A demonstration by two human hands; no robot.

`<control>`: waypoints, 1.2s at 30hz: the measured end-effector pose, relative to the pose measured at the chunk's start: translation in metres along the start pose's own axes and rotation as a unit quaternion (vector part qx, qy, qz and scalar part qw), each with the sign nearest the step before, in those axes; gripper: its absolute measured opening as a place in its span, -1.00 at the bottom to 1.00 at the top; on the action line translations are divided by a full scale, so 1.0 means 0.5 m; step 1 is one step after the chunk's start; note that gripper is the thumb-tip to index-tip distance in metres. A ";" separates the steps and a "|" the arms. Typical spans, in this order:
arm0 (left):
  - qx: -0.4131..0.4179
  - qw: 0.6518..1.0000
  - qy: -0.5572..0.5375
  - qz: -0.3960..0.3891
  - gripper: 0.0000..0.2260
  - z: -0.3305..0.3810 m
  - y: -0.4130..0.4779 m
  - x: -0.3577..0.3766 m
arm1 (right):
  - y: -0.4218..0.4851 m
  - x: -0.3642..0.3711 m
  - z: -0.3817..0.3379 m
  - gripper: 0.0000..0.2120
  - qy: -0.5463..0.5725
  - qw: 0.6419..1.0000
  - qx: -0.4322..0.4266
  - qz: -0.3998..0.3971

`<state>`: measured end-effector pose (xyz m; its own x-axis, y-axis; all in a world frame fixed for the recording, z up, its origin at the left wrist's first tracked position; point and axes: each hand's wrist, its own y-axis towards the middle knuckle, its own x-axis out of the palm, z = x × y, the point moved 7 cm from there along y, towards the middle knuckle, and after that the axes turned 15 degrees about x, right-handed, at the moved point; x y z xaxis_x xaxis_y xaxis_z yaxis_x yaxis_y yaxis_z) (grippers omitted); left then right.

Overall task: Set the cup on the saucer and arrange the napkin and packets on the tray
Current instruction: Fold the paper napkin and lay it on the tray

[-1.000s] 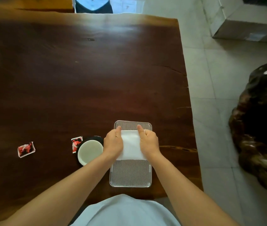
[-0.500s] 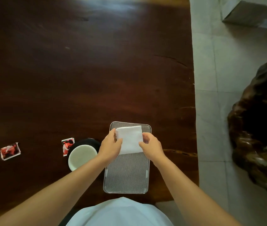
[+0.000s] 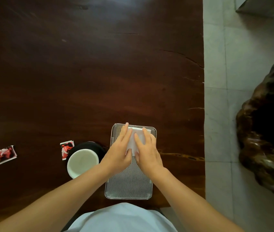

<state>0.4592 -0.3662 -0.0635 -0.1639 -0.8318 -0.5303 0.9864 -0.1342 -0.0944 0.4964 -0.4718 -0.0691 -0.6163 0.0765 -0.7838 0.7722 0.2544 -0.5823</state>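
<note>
This looks like a home or tea-room setting: a broad dark slab-wood worktop (image 3: 99,72) with natural cracks stands on a pale tiled floor (image 3: 220,114), beside a glossy carved root-wood seat (image 3: 266,131). A ribbed metal serving tray (image 3: 129,186) suggests tea service.

The far end of the tray (image 3: 129,185) is being covered by both hands and the napkin (image 3: 138,137); its near end is being left bare. The left side is being blocked by the cup (image 3: 82,162) on its saucer (image 3: 97,147).
</note>
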 end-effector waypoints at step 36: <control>0.022 0.873 0.445 -0.201 -0.40 -0.010 0.006 0.012 | 0.002 -0.009 0.035 -0.33 -0.269 0.960 0.071 -0.029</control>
<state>0.4612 -0.3689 -0.0710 -0.4175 0.0316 -0.9081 0.8444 -0.3558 -0.4006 0.5025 -0.4889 -0.0698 -0.5191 -0.4528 -0.7249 0.7759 0.1062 -0.6219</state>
